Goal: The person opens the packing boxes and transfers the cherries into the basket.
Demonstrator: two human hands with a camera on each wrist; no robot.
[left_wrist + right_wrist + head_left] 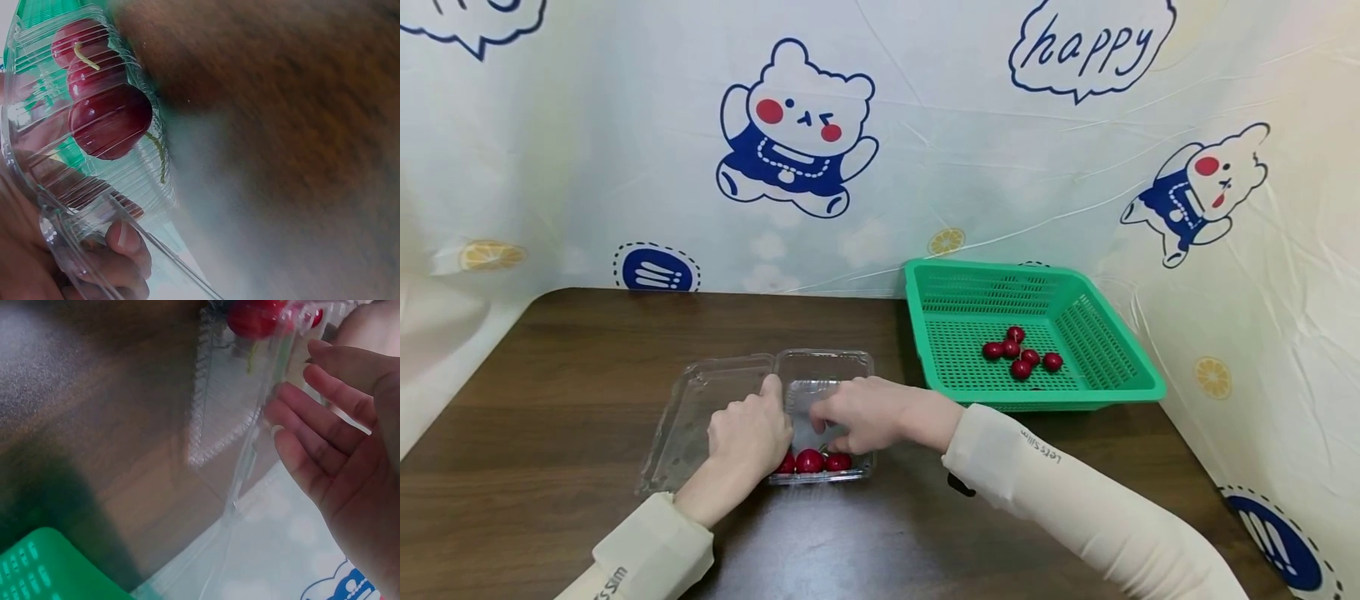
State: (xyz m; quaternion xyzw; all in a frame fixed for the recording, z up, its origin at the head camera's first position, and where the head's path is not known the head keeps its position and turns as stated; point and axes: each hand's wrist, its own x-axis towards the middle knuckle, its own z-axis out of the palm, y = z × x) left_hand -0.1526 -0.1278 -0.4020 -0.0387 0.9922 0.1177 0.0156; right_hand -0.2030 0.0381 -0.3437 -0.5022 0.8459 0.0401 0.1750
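Note:
A clear plastic clamshell box [827, 357] lies on the table with its lid [673, 425] folded out to the left. Three red cherries [810, 461] line its near side; green stems show in the left wrist view. My left hand [751, 429] grips the box along the hinge between lid and tray, its curled fingertips [128, 240] visible through the plastic in the left wrist view. Over the tray's right side is my right hand [868, 412], its fingers [319, 428] loosely bent with nothing between them, just behind the cherries.
Behind and to the right stands a green plastic basket [1045, 397] with several cherries [1020, 368] inside. Both rest on a dark wooden table [550, 433]. A printed cloth [940, 150] hangs along the back and right sides.

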